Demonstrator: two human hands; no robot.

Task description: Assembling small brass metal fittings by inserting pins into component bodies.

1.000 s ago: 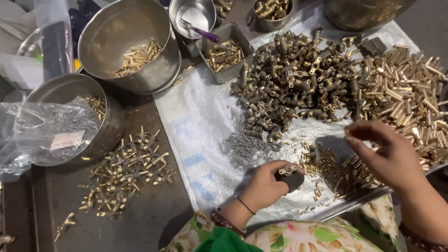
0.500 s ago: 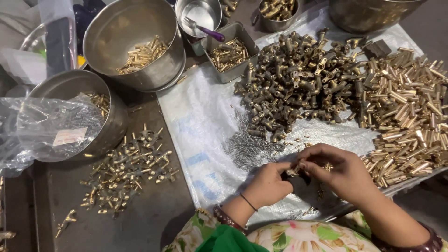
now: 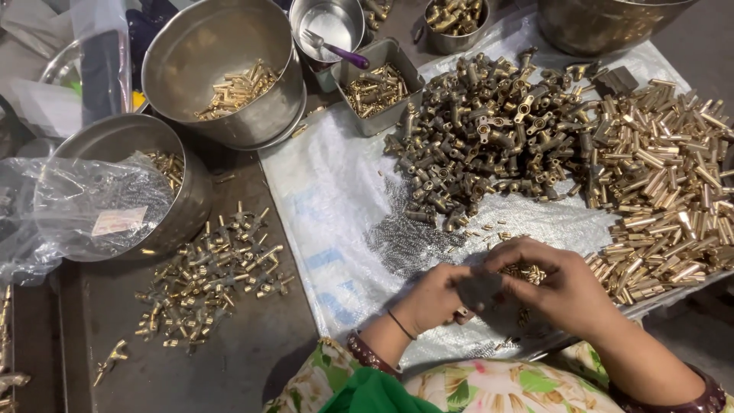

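**Head view: two hands work a small dark part over a bench of brass pieces**

Head view looks straight down at a cluttered bench (image 3: pixel 191 367). The left hand (image 3: pixel 436 298) and right hand (image 3: pixel 562 287) meet near the bottom centre, both closed around a small dark part (image 3: pixel 479 289) held between the fingertips; what it is cannot be told. Both hands rest over a white plastic sheet (image 3: pixel 329 206).

Just beyond the fingers lies a patch of tiny grey springs (image 3: pixel 405 241). Further back sits a big heap of dark brass fittings (image 3: pixel 489 130), and to the right a heap of bright brass tubes (image 3: pixel 665 183). To the left, off the sheet, finished-looking brass assemblies (image 3: pixel 210 279) are scattered on the dark surface. Steel bowls (image 3: pixel 222 69) and a small square tin (image 3: pixel 378 84) at the back hold more brass pieces.

Risks, as a judgement: the part is small and pinched only at the fingertips, so a slip could drop it among the loose springs, where it would be hard to find. The right forearm is close to the tubes and could nudge them off the bench edge.
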